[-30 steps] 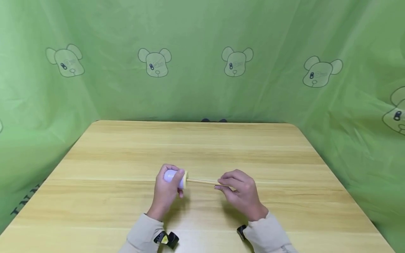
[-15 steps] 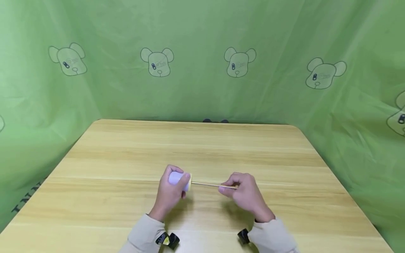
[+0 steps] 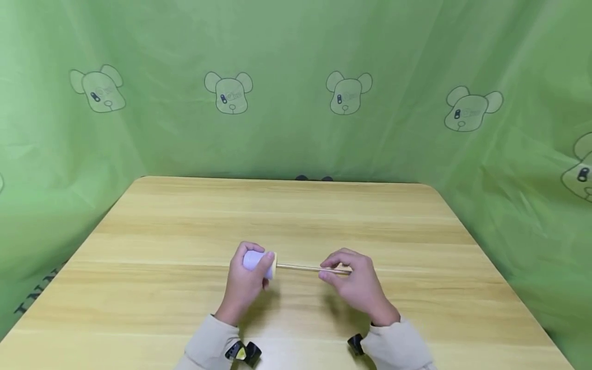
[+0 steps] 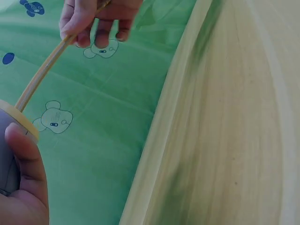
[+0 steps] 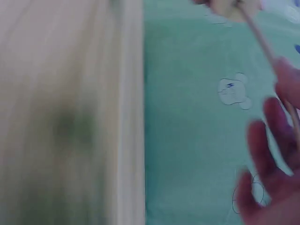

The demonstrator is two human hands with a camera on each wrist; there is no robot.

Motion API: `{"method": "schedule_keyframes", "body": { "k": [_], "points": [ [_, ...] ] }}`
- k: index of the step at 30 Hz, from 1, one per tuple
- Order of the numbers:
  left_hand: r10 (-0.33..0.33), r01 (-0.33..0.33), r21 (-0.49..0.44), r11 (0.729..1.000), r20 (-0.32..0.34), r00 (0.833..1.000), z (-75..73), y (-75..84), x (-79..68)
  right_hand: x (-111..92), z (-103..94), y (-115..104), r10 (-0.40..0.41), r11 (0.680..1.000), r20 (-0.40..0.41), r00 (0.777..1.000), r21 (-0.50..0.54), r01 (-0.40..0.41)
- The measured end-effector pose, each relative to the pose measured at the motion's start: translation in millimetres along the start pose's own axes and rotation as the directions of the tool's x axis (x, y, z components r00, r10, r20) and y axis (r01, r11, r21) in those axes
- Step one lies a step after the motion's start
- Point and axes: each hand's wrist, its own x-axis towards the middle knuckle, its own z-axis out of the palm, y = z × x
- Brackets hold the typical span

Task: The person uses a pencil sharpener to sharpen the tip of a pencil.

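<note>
Right hand [image 3: 359,285] shifted slightly, lilac cylinder [image 3: 252,260], yellow end [image 3: 275,270], thin golden stick [image 3: 298,267]

Compared with a second ago, the wrist of the right hand [image 3: 356,282] had swung a little outward and nearer the person; its fingers arched where they had lain flatter, and more of the stick [image 3: 298,267] showed beneath them. Since half a second ago, those fingers had uncurled slightly
</note>
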Motion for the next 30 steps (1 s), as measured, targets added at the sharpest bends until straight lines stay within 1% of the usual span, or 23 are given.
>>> {"method": "schedule_keyframes", "body": {
  "k": [1, 2, 4, 5, 6, 7, 9, 12, 15, 17, 20, 23, 25, 28, 30],
  "points": [
    [-0.003, 0.003, -0.017, 1.000, -0.004, 1.000, -0.4, 0.1, 0.1, 0, 2.1, 1, -0.094, 0.993, -0.052, 0.994, -0.073, 0.090],
    [-0.008, 0.007, -0.031, 0.999, -0.009, 1.000, -0.8, 0.2, 0.2, 1, 4.2, 3, -0.180, 0.976, -0.095, 0.979, -0.144, 0.165],
    [-0.019, 0.018, -0.056, 0.998, -0.020, 1.000, -1.4, 0.6, 0.3, 2, 7.8, 5, -0.328, 0.925, -0.148, 0.933, -0.251, 0.285],
    [-0.024, 0.022, -0.067, 0.997, -0.025, 0.999, -1.7, 0.7, 0.4, 3, 9.4, 6, -0.384, 0.899, -0.163, 0.909, -0.289, 0.328],
    [-0.029, 0.027, -0.074, 0.997, -0.030, 0.999, -1.9, 0.6, 0.5, 4, 10.6, 6, -0.428, 0.880, -0.171, 0.887, -0.303, 0.366],
    [-0.033, 0.030, -0.082, 0.996, -0.033, 0.999, -2.1, 0.7, 0.5, 4, 11.7, 6, -0.465, 0.864, -0.174, 0.868, -0.306, 0.401],
    [-0.041, 0.038, -0.093, 0.995, -0.031, 0.999, -2.0, 0.9, 0.7, 5, 13.3, 6, -0.510, 0.845, -0.183, 0.841, -0.292, 0.449],
    [-0.049, 0.047, -0.107, 0.993, -0.017, 0.999, -1.3, 0.8, 0.9, 5, 15.0, 4, -0.539, 0.835, -0.215, 0.814, -0.260, 0.485],
    [-0.054, 0.054, -0.109, 0.993, 0.002, 0.999, -0.4, 1.2, 0.9, 5, 16.8, 3, -0.544, 0.835, -0.255, 0.800, -0.259, 0.485],
    [-0.055, 0.055, -0.104, 0.993, 0.003, 0.998, -0.2, 1.5, 0.6, 4, 18.3, 3, -0.536, 0.841, -0.269, 0.800, -0.257, 0.477],
    [-0.054, 0.053, -0.084, 0.995, -0.004, 0.999, -0.7, 1.7, 0.0, 3, 20.3, 4, -0.509, 0.856, -0.265, 0.819, -0.256, 0.449],
    [-0.048, 0.048, -0.044, 0.998, -0.007, 0.999, -1.0, 1.7, -1.2, 0, 21.7, 5, -0.481, 0.865, -0.246, 0.841, -0.289, 0.410],
    [-0.032, 0.032, -0.013, 0.999, -0.001, 0.999, -0.8, 1.9, -2.1, -1, 22.0, 6, -0.471, 0.862, -0.236, 0.850, -0.327, 0.387],
    [0.003, -0.003, 0.012, 1.000, 0.013, 1.000, -0.1, 3.0, -3.1, -2, 21.4, 7, -0.473, 0.849, -0.233, 0.849, -0.378, 0.369],
    [0.026, -0.027, 0.016, 1.000, 0.024, 0.999, 0.6, 3.6, -3.1, -1, 19.8, 6, -0.462, 0.846, -0.219, 0.859, -0.399, 0.353]
  ]
}}
